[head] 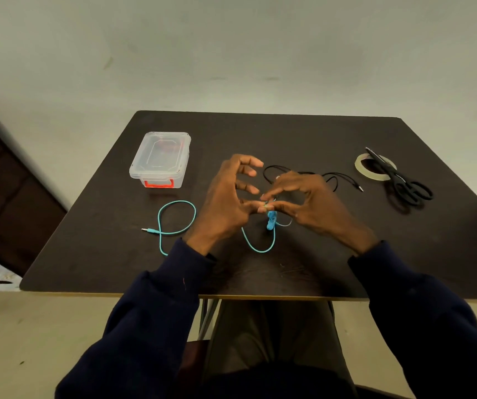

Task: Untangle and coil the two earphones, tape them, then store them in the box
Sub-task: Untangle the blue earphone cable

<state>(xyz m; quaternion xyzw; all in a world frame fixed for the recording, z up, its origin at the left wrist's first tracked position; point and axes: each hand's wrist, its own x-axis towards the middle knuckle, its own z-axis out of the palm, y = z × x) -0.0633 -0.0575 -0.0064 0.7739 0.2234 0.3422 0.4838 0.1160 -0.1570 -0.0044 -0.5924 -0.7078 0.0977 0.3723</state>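
Note:
A turquoise earphone cable [177,217] loops over the dark table [93,254], its plug lying at the left. Its earbud end hangs between my hands above the table's middle. My left hand [225,205] and my right hand [306,203] meet there, and both pinch the turquoise cable at their fingertips. The left hand's other fingers are spread upward. A black earphone cable [343,180] lies behind my right hand, partly hidden by it. A clear plastic box [161,159] with a red latch and its lid on stands at the back left.
A roll of clear tape [361,164] lies at the back right, with black scissors [404,182] resting across it. A wall stands right behind the table. My lap is beneath the table's near edge.

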